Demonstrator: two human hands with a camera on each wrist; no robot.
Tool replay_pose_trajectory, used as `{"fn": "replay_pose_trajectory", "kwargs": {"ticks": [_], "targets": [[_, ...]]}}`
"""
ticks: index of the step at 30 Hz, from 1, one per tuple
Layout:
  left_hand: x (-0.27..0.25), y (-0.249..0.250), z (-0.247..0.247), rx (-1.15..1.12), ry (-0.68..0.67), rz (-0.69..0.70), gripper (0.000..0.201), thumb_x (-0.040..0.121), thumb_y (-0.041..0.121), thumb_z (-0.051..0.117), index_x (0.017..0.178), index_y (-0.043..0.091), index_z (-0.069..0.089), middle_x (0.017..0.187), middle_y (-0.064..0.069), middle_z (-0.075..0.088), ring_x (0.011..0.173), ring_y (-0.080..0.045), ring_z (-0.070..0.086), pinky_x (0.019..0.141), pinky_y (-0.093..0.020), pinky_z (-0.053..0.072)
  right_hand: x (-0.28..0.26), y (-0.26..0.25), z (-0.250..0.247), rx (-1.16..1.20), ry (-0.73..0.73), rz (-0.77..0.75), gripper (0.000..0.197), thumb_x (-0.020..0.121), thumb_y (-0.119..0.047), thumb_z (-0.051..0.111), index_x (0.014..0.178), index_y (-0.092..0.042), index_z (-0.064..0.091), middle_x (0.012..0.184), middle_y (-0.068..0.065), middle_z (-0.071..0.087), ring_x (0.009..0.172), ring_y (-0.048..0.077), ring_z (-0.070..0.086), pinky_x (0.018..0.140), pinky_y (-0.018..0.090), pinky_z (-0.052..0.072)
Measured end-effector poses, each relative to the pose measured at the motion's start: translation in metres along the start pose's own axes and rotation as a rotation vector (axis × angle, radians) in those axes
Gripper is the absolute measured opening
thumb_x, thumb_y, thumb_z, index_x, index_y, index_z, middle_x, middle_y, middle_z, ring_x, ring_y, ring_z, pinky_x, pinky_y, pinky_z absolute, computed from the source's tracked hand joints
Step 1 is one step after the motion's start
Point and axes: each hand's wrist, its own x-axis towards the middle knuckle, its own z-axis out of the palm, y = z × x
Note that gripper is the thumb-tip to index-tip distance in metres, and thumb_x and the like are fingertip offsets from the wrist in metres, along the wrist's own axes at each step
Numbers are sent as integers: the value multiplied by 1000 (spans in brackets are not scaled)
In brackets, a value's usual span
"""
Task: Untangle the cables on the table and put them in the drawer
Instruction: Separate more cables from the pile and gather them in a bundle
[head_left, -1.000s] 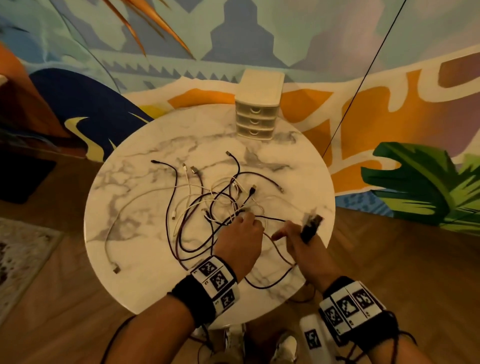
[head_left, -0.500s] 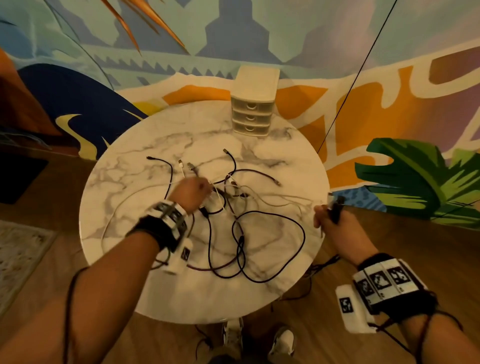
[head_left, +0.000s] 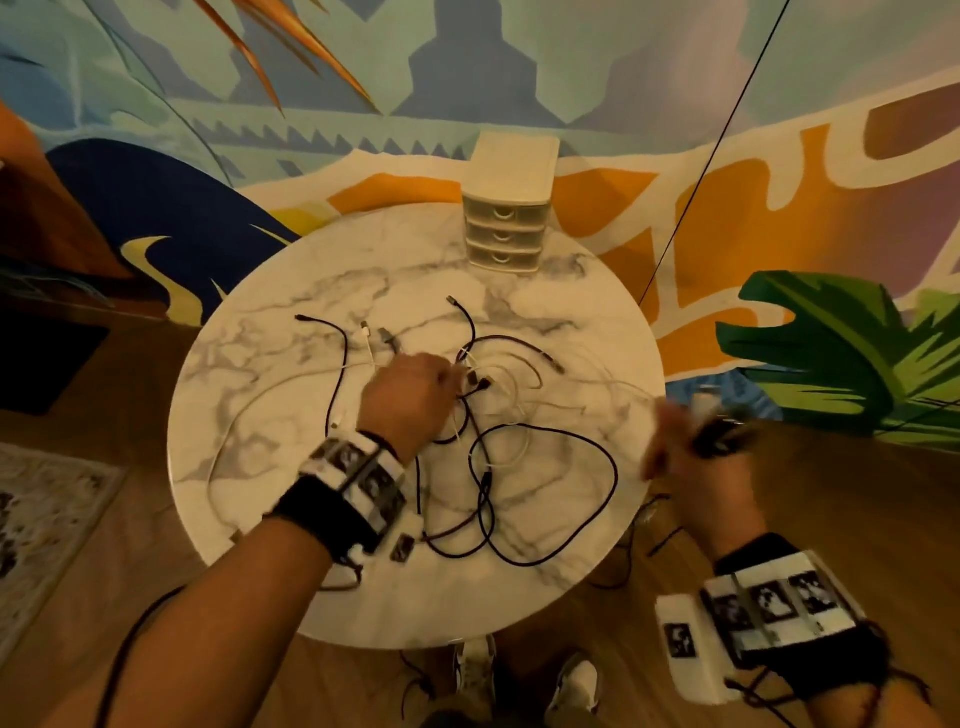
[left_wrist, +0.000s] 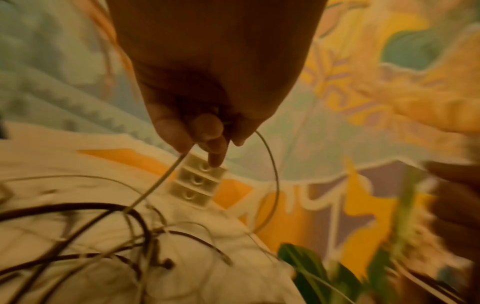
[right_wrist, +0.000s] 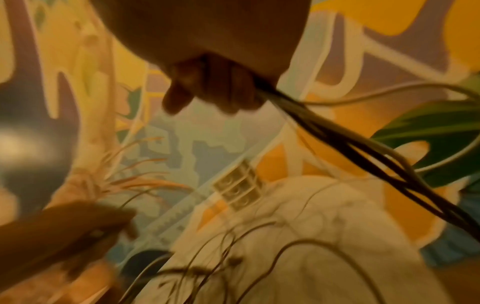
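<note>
From the head view, one round marble table (head_left: 270, 467) carries one tangle of dark and white cables (head_left: 498, 415) and one three-drawer unit (head_left: 503, 234) at its far edge. The left wrist view shows the left hand (left_wrist: 207, 115) pinching one white cable (left_wrist: 155, 185). In the right wrist view, the right hand (right_wrist: 221, 86) grips a cable bundle (right_wrist: 337, 139).

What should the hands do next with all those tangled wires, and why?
Probably lift the pale wire that the left hand pinches up and away from the pile. It dips under a dark wire on the table, so it isn't free yet. The right hand already grips a bundle, and the drawers look closed.
</note>
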Motion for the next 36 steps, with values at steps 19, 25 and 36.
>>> {"fn": "replay_pose_trajectory", "kwargs": {"ticks": [19,25,36], "targets": [[-24,-72,83,-237,-136,-95,22,97,18,45,100,3,60,104,-17,62,98,-32,57,76,-28,35,29,34,5,652,111,163,40,99,-34,38,87,-12,69,43,-6,36,35,9,26,40,22,18],[-40,-46,93,-148,-184,56,25,99,22,38,103,7,58,106,-11,59,99,-27,57,83,-32,42,-3,40,37,555,-186,289,50,99,-46,30,105,-12,67,51,-2,39,37,5,30,36,17,21],[-81,-6,97,38,-224,185,26,99,27,32,120,18,46,114,-1,51,102,-21,52,70,-32,41,-9,33,116,281,-427,392,42,99,-27,40,80,-4,69,40,6,40,28,9,31,34,19,23]]}}
